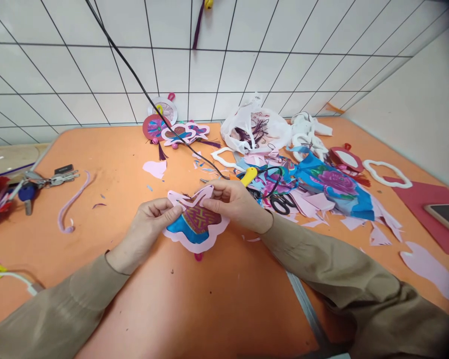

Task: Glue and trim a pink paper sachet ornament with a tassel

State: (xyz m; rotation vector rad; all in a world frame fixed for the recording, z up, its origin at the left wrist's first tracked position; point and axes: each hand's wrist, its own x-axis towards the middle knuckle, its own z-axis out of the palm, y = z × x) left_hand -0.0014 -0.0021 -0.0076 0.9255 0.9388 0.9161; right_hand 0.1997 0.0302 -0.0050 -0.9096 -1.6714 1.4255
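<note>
Between my hands, above the orange table, is a fabric ornament (196, 224) with a scalloped pink border and a blue and purple-gold patterned centre. My left hand (149, 219) pinches its left edge between thumb and fingers. On the upper right, my right hand (235, 204) grips it, with the thumb lying over the front. The ornament's upper edge looks folded or bent. A small dark pink piece (198, 257) sticks out below the border. Just beyond my right hand lies a yellow-tipped tool (249, 175) with a black cord, near black-handled scissors (282, 204).
Finished-looking ornaments with tassels (155, 127) lean by the tiled wall. To the right are a white plastic bag (254, 127), blue floral fabric (331, 182), pink scraps (314, 204) and a phone (447, 219). Keys (62, 177) lie left; a black cable (134, 75) crosses overhead.
</note>
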